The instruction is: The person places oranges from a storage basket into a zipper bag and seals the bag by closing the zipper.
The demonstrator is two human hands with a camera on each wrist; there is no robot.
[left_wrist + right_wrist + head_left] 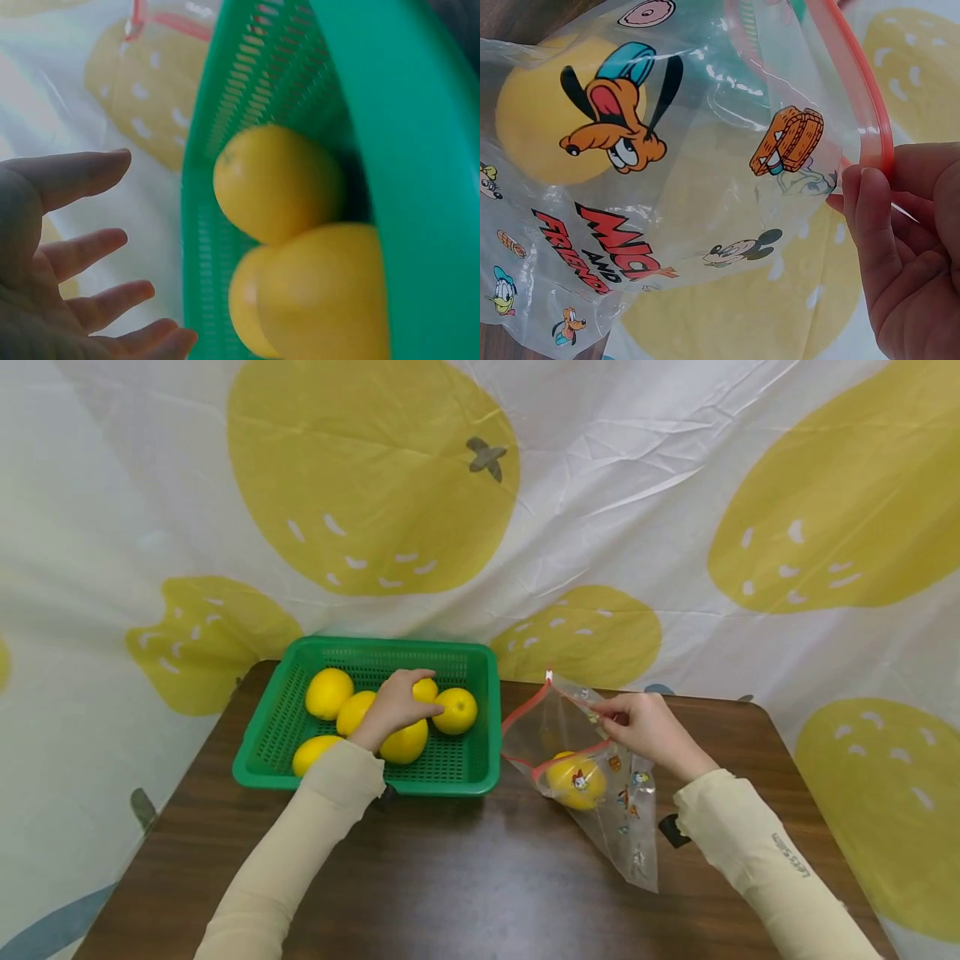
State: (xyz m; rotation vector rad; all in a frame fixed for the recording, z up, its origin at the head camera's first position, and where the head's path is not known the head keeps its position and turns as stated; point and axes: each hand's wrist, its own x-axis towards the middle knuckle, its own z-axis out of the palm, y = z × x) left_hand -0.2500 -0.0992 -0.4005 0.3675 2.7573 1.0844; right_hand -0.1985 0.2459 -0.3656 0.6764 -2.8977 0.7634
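Note:
My left hand (393, 708) hovers over the green basket (491, 760), its fingers spread and nothing between them. Under and around it lie several round yellow citrus fruits; one fruit (455, 711) is just right of the thumb. In the left wrist view the hand (82, 262) appears apart from the nearest fruit (274, 184). My right hand (651, 731) pinches the red-edged rim of a clear zip bag (633, 835), whose mouth gapes toward the basket. Inside the bag sits one yellow fruit (588, 789). Cartoon prints cover the bag's side in the right wrist view.
Both the basket and the bag are on a dark brown wooden table (450, 885). Behind the table hangs a white cloth (600, 527) with large yellow fruit prints, close to the basket's back edge. A white slider (549, 677) is at the bag's top corner.

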